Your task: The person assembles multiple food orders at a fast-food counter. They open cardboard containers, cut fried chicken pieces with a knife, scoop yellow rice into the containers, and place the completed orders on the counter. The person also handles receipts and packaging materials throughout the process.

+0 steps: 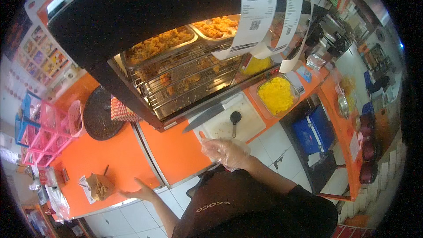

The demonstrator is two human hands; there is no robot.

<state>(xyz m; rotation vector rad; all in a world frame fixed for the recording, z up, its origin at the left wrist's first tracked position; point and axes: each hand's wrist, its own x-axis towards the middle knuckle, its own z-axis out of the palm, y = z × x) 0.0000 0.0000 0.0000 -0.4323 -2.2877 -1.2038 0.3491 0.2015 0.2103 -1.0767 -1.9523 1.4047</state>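
Seen from the head camera, a person in a dark apron stands at an orange counter (176,150) before a heated display cabinet (176,75) stocked with trays of fried food (161,44). The left hand (140,191), bare, rests at the counter's front edge with fingers spread and nothing in its grasp, just beside a small paper box of fried pieces (99,188) that sits on a paper sheet. The right hand (224,152), covered by a clear plastic glove, hangs over the counter edge, loosely open and holding nothing, near a white cutting board (240,125). On that board lie a large knife (211,112) and a small black-handled scoop (235,121). A tub of yellow food (276,94) stands to the board's right. Long paper slips (257,13) hang from the cabinet top. A dark round tray (99,114) and pink racks (44,136) sit far left, and a blue cooler box (315,132) stands on the tiled floor.
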